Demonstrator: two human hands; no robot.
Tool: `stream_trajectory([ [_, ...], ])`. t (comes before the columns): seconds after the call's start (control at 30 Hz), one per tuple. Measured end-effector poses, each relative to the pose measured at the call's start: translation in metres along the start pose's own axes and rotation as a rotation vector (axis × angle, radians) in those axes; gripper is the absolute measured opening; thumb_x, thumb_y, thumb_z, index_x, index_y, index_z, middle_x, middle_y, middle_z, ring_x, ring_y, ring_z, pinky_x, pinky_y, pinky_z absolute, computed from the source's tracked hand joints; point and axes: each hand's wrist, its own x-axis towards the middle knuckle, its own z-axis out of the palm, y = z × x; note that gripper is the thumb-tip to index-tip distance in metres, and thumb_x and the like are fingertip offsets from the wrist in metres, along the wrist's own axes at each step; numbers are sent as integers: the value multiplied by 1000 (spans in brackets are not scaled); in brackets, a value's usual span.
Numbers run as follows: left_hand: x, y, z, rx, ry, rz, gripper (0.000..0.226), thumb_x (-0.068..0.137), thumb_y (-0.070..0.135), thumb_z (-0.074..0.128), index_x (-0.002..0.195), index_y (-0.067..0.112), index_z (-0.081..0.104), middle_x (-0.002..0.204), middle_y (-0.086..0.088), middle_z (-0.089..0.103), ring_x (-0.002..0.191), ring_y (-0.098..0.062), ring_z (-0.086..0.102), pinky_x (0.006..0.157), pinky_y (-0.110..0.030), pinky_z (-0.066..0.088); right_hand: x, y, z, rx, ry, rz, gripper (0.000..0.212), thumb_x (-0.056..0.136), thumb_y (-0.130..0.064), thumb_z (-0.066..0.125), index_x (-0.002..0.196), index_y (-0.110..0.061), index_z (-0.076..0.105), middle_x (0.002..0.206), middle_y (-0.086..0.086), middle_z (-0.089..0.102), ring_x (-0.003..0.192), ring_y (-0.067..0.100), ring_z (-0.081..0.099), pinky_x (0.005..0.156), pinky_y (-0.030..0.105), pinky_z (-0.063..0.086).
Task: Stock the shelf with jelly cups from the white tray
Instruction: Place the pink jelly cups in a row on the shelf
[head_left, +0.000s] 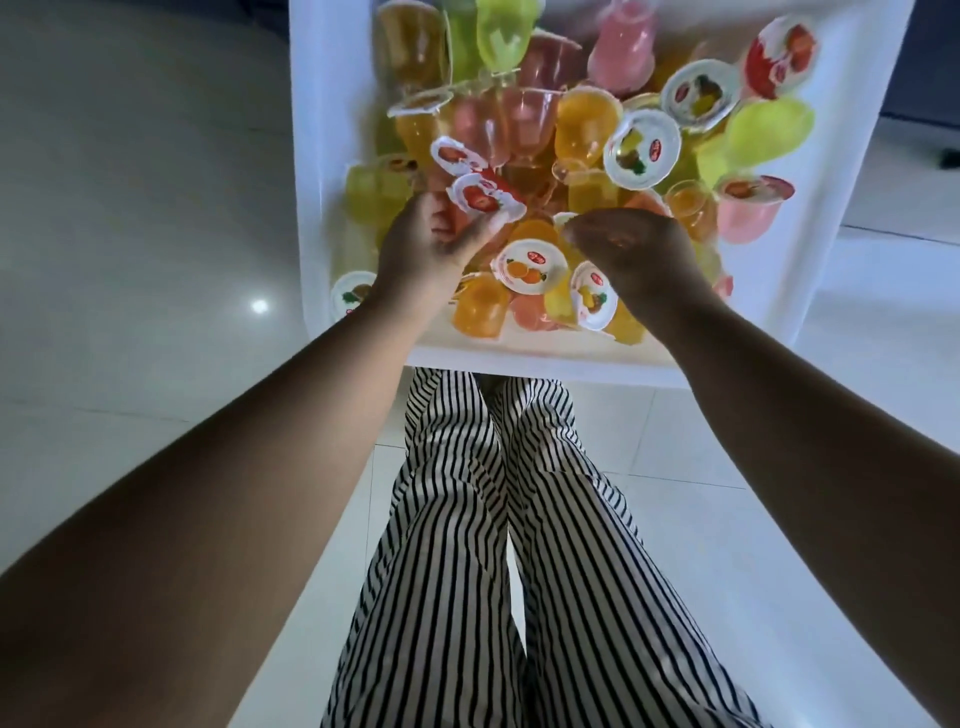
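Observation:
A white tray (841, 171) in front of me holds a heap of several jelly cups in yellow, orange, pink and green, many lying on their sides. My left hand (431, 244) reaches into the heap and grips a red strawberry jelly cup (485, 196) with a white lid. My right hand (631, 254) is curled down over the pile just right of it, fingers closed on a cup with a pale rim (563, 221); most of that cup is hidden under the hand. An orange-lidded cup (527, 266) lies between the two hands.
The tray's near edge (545, 364) is at my knees, above my striped trousers (498, 545). Pale tiled floor (130, 208) spreads on both sides. No shelf shows in this view.

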Motion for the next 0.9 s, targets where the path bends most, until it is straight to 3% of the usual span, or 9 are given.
stream_trajectory([
  [0.07, -5, 1, -9, -68, 25, 14, 62, 61, 67, 52, 91, 16, 68, 83, 11, 70, 79, -3, 64, 68, -10, 44, 3, -6, 1, 16, 32, 3, 28, 89, -27, 60, 110, -10, 67, 111, 4, 67, 96, 9, 59, 74, 17, 43],
  [0.13, -11, 2, -22, -126, 58, 8, 36, 68, 62, 53, 70, 30, 70, 70, 17, 69, 74, -4, 65, 74, -19, 48, 11, -14, 5, -7, 22, 6, 28, 89, -29, 59, 111, -11, 67, 113, 3, 67, 101, 11, 60, 81, 17, 42],
  [0.2, -14, 1, -36, -285, 97, -13, 43, 68, 60, 58, 80, 22, 71, 83, 9, 71, 88, -17, 68, 88, -35, 51, 22, -27, 12, -38, -40, -5, 33, 89, -31, 59, 116, -12, 64, 116, 2, 66, 106, 13, 60, 88, 20, 44],
  [0.27, -16, 2, -52, -418, 127, -29, 65, 71, 55, 60, 101, -3, 61, 100, 0, 68, 97, -22, 66, 89, -35, 52, 37, -42, 23, -92, -117, -1, 42, 88, -39, 59, 120, -12, 60, 117, 3, 64, 106, 16, 60, 91, 27, 47],
  [0.37, -14, 3, -67, -513, 172, -50, 29, 91, 40, 49, 95, 15, 64, 95, 2, 66, 93, -19, 64, 79, -27, 54, 59, -62, 42, -185, -187, 68, 56, 83, -47, 61, 124, -10, 52, 96, 3, 58, 83, 16, 55, 62, 24, 46],
  [0.43, -12, 3, -73, -571, 240, -134, 29, 98, 39, 39, 99, 13, 52, 90, -3, 59, 84, -16, 62, 79, -28, 55, 70, -71, 54, -206, -212, 103, 60, 83, -45, 63, 127, -9, 45, 80, -2, 46, 68, 10, 46, 52, 19, 37],
  [0.63, -8, 2, -79, -642, 184, -196, 34, 98, 41, 33, 92, 13, 53, 80, -4, 53, 70, -12, 57, 72, -26, 55, 77, -70, 69, -278, -118, 145, 63, 81, -46, 64, 129, -12, 41, 71, -7, 33, 85, 15, 48, 76, 30, 49],
  [0.77, -19, 13, -80, -718, 162, -197, 30, 97, 37, 40, 87, 13, 54, 75, -5, 55, 65, -11, 59, 68, -24, 55, 65, -74, 58, -87, -28, 187, 57, 78, -37, 70, 124, -10, 50, 90, -1, 56, 81, 15, 54, 57, 21, 44],
  [0.9, -38, 43, -94, -819, 144, -173, 25, 94, 32, 48, 86, 9, 53, 68, -6, 62, 60, -12, 65, 68, -26, 58, 37, -100, 21, 207, -49, 115, 43, 76, -18, 73, 114, -9, 57, 107, 9, 64, 95, 22, 62, 82, 36, 55],
])
